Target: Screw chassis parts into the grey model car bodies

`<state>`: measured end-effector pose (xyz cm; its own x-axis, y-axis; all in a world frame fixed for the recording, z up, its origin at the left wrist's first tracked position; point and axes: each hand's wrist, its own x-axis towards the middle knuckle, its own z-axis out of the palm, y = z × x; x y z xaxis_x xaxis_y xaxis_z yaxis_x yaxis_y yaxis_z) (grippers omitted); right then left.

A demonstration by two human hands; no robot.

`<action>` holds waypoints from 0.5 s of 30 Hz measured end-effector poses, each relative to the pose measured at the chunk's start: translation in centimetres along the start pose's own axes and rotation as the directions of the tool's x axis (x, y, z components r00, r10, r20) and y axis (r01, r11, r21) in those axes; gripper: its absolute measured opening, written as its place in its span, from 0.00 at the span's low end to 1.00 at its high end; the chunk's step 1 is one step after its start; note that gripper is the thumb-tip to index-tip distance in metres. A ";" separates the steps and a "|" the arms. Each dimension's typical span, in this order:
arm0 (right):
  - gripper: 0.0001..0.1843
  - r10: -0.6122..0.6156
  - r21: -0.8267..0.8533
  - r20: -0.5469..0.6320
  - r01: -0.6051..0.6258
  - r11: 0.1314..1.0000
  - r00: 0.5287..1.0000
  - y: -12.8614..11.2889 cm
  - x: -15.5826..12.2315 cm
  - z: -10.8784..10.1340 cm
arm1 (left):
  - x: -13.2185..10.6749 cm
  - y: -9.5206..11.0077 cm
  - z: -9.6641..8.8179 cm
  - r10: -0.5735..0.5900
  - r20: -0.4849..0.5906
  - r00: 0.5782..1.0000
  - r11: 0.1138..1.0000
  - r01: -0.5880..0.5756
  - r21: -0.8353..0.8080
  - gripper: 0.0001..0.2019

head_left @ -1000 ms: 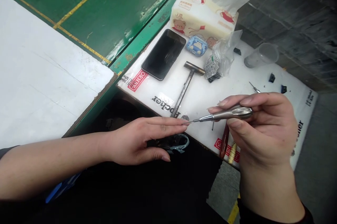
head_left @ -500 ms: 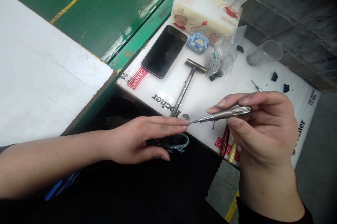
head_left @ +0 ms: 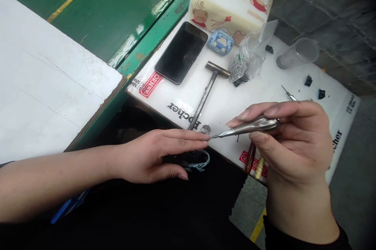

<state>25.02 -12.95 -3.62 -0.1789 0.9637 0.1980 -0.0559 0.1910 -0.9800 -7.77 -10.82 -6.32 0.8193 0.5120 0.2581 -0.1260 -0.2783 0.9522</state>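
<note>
My left hand reaches in from the left, its fingertips almost together and touching or nearly touching the tip of a small chrome screwdriver. My right hand is shut on that screwdriver, pinching its ribbed handle. Whether my left fingers hold something tiny is hidden. Under my left palm lies a dark tool with a grey metal loop. A small steel hammer lies just beyond my left fingertips on a white printed board.
A black smartphone, a tissue pack, a blue tin, a plastic bag, a clear cup, a second small screwdriver and several black bits share the board. A white sheet lies left on a green table.
The whole view has drifted slightly upward and tilted. Both hands keep nearly the same pose, with the screwdriver tip still at my left fingertips.
</note>
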 end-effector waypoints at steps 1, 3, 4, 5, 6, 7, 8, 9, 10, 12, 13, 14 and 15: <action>0.28 0.008 0.004 0.000 -0.008 1.000 1.000 0.0 -0.1 0.1 | 0.0 0.0 0.0 -0.006 0.002 1.000 1.000 0.006 -0.005 0.42; 0.28 0.011 0.014 -0.007 -0.011 1.000 1.000 -0.2 -0.1 0.2 | 0.0 0.1 -0.1 -0.029 0.008 1.000 0.999 0.029 -0.021 0.41; 0.27 0.008 0.018 -0.018 -0.008 1.000 1.000 -0.3 -0.1 0.3 | -0.1 0.2 -0.1 -0.046 0.009 0.999 0.998 0.046 -0.035 0.40; 0.26 0.001 0.019 -0.031 0.000 1.000 1.000 -0.3 0.0 0.4 | -0.1 0.2 -0.1 -0.070 0.007 0.998 0.996 0.070 -0.056 0.39; 0.25 -0.013 0.017 -0.051 0.014 1.000 0.999 -0.4 0.1 0.4 | -0.2 0.3 0.0 -0.108 0.003 0.994 0.990 0.108 -0.090 0.39; 0.24 -0.028 0.014 -0.075 0.029 0.999 0.997 -0.5 0.3 0.5 | -0.3 0.4 0.0 -0.165 0.006 0.986 0.976 0.165 -0.143 0.38; 0.23 -0.048 0.010 -0.104 0.049 0.999 0.993 -0.5 0.5 0.6 | -0.4 0.5 0.1 -0.246 0.020 0.969 0.944 0.244 -0.223 0.36; 0.22 -0.077 0.005 -0.129 0.079 0.997 0.989 -0.5 0.7 0.6 | -0.5 0.6 0.2 -0.343 0.057 0.938 0.880 0.342 -0.329 0.34; 0.23 -0.112 -0.002 -0.156 0.113 0.994 0.981 -0.5 0.9 0.6 | -0.6 0.7 0.4 -0.440 0.117 0.890 0.777 0.443 -0.448 0.33; 0.24 -0.155 -0.025 -0.185 0.153 0.988 0.970 -0.4 1.2 0.5 | -0.8 0.8 0.8 -0.563 0.255 0.786 0.490 0.566 -0.663 0.29; 0.25 -0.179 -0.037 -0.203 0.175 0.984 0.963 -0.3 1.2 0.4 | -0.8 0.8 1.0 -0.587 0.300 0.752 0.354 0.572 -0.740 0.28; 0.25 -0.202 -0.049 -0.226 0.196 0.979 0.953 -0.3 1.1 0.2 | -0.9 0.8 1.2 -0.598 0.322 0.734 0.251 0.552 -0.795 0.27; 0.24 -0.201 -0.054 -0.236 0.194 0.980 0.951 -0.3 0.9 0.1 | -0.8 0.9 1.4 -0.605 0.322 0.728 0.184 0.521 -0.833 0.26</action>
<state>24.74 -12.21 -3.14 0.0729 0.9218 0.3809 -0.0362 0.3841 -0.9226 -7.77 -12.65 -5.94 0.8527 0.2798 -0.4412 -0.0623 0.8929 0.4459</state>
